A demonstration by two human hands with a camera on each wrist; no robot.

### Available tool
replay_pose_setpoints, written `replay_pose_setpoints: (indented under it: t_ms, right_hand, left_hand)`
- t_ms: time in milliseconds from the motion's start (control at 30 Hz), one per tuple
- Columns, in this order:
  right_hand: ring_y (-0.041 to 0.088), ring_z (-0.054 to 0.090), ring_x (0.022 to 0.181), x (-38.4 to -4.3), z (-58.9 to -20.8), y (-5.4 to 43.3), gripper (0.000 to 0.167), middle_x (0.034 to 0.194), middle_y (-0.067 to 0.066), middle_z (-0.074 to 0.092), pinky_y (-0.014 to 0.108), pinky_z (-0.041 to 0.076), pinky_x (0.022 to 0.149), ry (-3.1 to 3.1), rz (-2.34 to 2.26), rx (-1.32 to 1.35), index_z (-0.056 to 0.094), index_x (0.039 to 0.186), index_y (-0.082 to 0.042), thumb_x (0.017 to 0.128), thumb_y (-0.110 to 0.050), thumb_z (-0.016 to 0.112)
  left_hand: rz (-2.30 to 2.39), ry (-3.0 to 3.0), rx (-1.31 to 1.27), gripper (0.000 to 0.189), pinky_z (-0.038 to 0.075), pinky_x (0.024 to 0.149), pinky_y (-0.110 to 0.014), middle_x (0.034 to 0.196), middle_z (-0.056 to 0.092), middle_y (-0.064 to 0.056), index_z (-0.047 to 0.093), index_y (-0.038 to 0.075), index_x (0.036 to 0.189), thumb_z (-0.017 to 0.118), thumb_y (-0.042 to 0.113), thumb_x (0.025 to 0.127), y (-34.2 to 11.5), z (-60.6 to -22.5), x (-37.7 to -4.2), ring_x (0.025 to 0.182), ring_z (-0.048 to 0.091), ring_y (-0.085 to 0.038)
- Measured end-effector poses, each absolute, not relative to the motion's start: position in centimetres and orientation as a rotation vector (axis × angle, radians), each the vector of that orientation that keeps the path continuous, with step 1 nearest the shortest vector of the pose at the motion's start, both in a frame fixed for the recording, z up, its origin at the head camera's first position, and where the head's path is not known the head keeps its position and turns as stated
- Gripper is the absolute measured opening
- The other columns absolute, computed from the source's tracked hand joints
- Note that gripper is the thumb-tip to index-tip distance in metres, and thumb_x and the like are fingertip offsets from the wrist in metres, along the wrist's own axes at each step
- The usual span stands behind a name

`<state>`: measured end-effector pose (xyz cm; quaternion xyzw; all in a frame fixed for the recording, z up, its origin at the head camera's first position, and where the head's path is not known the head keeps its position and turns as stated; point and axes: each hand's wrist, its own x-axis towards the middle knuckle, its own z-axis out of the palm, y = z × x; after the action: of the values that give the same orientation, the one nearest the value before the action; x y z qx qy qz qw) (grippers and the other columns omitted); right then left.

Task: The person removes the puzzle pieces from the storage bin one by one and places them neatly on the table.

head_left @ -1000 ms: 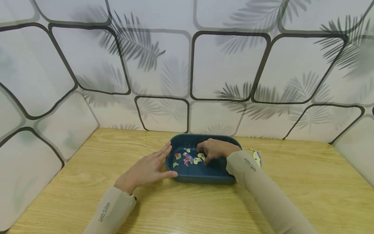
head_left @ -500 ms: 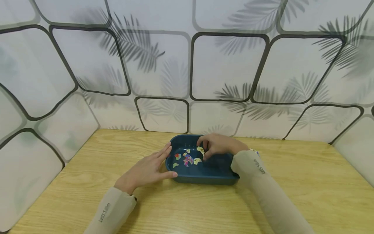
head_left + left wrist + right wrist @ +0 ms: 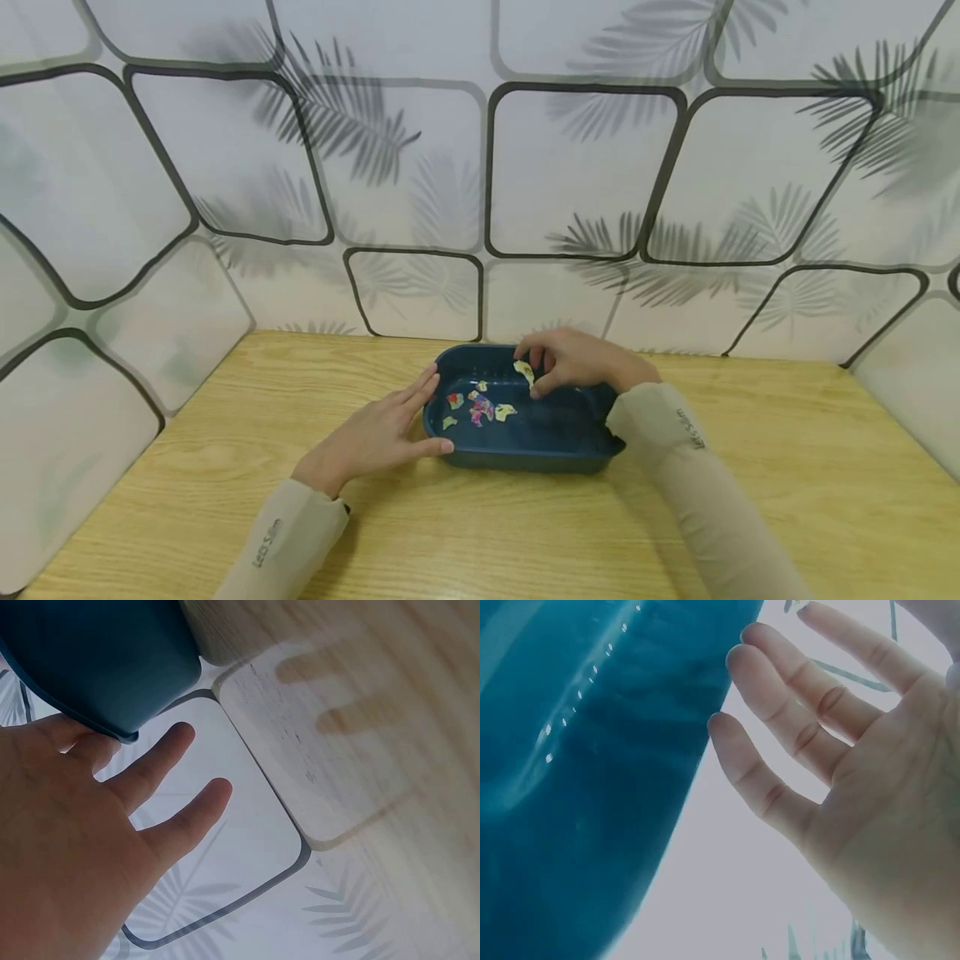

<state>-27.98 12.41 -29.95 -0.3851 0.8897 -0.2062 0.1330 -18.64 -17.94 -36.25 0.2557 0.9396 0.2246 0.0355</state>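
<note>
In the head view my right hand [image 3: 573, 360] pinches a small cream-yellow paper scrap [image 3: 525, 372] between thumb and fingertips, above the back of a dark blue tray [image 3: 525, 461]. My left hand [image 3: 367, 442] rests against the tray's left end, its fingers extended along the rim and its thumb at the front corner. On the tray floor lie several scraps, among them a purple-pink scrap [image 3: 481, 408], a cream scrap [image 3: 506, 412] and a red one [image 3: 455, 401]. The right wrist view shows the right fingers [image 3: 761, 682] beyond the tray wall [image 3: 630, 787], the scrap mostly out of frame.
The tray stands on a light wooden table [image 3: 480, 533], close to a patterned backdrop [image 3: 420, 292] that rises behind it and along both sides. The right sleeve [image 3: 660, 425] overlaps the tray's right end.
The right hand has picked up a cream-yellow scrap from the tray floor and lifted it up and back, slightly right. The left hand stays at the tray's end.
</note>
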Motion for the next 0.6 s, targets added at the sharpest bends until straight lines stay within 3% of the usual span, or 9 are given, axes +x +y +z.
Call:
replay_pose_setpoints:
  t_ms: [300,600]
  right_hand:
    - [0.018,0.059,0.081,-27.5,-29.2,13.9,0.047,0.099,0.008,0.062,0.041,0.053,0.078,2.597,-0.670,-1.150,0.063,0.128,0.003,0.088,-0.012,0.081]
    - [0.019,0.057,0.085,-26.7,-29.4,16.0,0.050,0.106,0.009,0.064,0.041,0.052,0.078,2.628,-0.765,-1.120,0.061,0.130,0.005,0.088,-0.012,0.081]
  left_hand:
    - [0.687,2.891,0.791,0.096,0.030,0.114,-0.058,0.168,0.013,-0.013,0.023,0.000,0.160,0.065,0.056,0.095,-18.0,-36.2,-18.7,0.147,0.030,-0.041]
    - [0.689,2.887,0.787,0.096,0.030,0.114,-0.058,0.168,0.013,-0.013,0.023,0.000,0.160,0.065,0.057,0.094,-17.9,-36.3,-18.6,0.146,0.030,-0.041]
